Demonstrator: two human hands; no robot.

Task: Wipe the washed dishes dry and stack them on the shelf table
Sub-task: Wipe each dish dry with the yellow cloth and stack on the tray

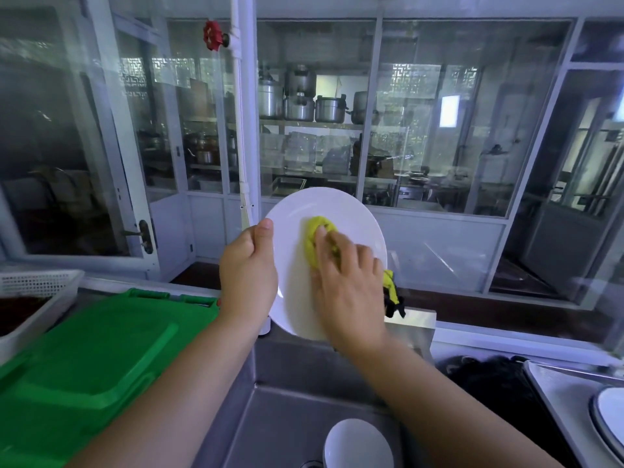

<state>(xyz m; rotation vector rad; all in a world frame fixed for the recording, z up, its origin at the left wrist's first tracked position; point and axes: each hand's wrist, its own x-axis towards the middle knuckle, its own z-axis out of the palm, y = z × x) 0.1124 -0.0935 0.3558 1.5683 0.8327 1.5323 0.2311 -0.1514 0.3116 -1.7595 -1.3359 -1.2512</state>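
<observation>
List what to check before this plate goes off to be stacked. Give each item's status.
1. Hold on the white plate: ok. The left hand grips its left rim, thumb on the front.
2. Cloth contact: ok. The right hand presses the yellow-green cloth on the middle of the plate's face.
3. Face dry: cannot tell. No drops can be made out in this view.
4. Back dry: cannot tell. It is hidden.
5. Sink emptied: not ok. A white bowl lies in it.
6. Place to stack: cannot tell. No shelf table can be picked out here.
</observation>
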